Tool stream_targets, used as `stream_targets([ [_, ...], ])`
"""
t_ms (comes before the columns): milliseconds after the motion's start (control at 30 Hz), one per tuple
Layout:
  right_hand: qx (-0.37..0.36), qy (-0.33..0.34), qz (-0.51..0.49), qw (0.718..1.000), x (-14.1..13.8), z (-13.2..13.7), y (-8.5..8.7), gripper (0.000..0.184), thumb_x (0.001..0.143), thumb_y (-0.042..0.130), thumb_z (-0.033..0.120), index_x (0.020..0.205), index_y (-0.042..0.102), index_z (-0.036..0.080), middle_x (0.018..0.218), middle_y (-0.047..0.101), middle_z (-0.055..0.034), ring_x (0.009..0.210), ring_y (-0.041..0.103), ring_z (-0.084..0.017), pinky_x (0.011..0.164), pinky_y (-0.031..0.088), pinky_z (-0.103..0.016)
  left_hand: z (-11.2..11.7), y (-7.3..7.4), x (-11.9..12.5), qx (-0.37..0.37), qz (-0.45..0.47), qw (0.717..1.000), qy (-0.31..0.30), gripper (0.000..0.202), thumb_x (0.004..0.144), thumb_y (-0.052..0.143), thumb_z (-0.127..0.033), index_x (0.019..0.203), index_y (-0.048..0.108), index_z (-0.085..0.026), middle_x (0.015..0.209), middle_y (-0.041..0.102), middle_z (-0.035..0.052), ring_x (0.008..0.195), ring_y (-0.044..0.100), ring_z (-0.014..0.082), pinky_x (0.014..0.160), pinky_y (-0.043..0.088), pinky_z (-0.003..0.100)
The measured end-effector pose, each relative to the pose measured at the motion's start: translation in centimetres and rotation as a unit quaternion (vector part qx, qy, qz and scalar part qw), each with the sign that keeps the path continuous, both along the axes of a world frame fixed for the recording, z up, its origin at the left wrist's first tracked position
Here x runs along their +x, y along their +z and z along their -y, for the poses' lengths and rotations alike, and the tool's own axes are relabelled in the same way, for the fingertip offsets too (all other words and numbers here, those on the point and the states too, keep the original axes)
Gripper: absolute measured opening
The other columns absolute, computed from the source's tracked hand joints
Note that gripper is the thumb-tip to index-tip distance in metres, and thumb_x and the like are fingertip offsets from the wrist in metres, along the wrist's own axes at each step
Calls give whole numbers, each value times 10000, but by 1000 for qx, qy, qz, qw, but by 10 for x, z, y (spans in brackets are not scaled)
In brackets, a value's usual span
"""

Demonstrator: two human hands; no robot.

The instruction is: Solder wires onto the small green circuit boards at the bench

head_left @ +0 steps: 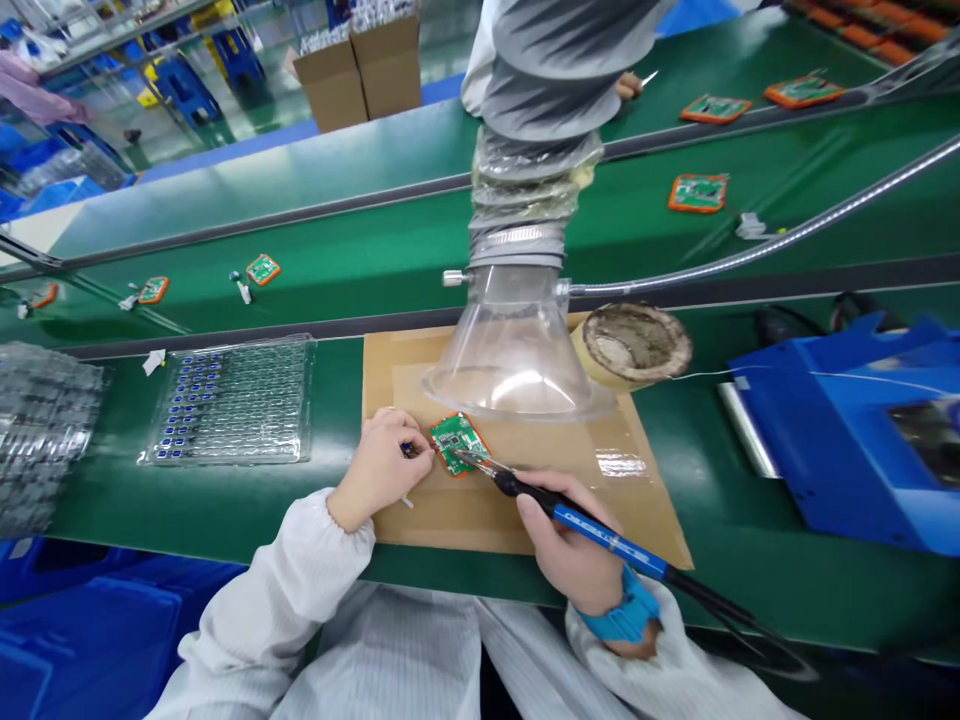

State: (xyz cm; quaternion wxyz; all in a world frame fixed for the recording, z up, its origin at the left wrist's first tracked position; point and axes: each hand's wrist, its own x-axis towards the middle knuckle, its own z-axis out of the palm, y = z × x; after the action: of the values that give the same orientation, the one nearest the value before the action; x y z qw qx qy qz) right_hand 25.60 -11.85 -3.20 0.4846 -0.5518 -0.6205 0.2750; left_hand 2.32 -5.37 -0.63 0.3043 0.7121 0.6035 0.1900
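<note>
A small green circuit board (458, 441) in an orange frame lies on a brown cardboard sheet (480, 510). My left hand (381, 463) is closed beside the board's left edge, pinching a small dark blue part against it. My right hand (570, 545) is wrapped round a blue-handled soldering iron (600, 535), whose tip rests on the board. A blue wrist strap sits on my right wrist.
A clear fume-extraction funnel (517, 350) on a grey hose hangs just behind the board. A clear tray of small blue parts (232, 400) lies to the left, a blue machine (855, 430) to the right, a solder-tip cleaner (636, 345) beside the funnel. More boards (698, 192) ride the green conveyor behind.
</note>
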Motion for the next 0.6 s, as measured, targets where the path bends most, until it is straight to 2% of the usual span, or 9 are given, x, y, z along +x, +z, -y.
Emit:
stream_targets([
  [167,3,11,26,1000,-8,-5,4,90,918,642,323,948,693,256,877,757,-19,772,738,-205,683,571,-301,0,-1,-3,2,17,1000,-11,176,794,697,-134,627,690,-187,837,656,19,903,580,201,864,407,379],
  [367,-3,30,10,999,-11,-7,8,74,911,642,288,955,685,246,889,754,-27,793,737,-200,700,597,-289,0,-1,-2,-3,12,1000,-5,170,787,708,-121,632,694,-188,854,664,14,919,574,205,863,395,384],
  [600,19,42,8,999,-13,-10,9,41,918,644,258,949,664,242,854,720,-2,752,715,-158,676,570,-235,0,1,1,-9,6,1000,1,191,779,717,-88,618,682,-183,856,662,7,920,568,200,874,397,383],
])
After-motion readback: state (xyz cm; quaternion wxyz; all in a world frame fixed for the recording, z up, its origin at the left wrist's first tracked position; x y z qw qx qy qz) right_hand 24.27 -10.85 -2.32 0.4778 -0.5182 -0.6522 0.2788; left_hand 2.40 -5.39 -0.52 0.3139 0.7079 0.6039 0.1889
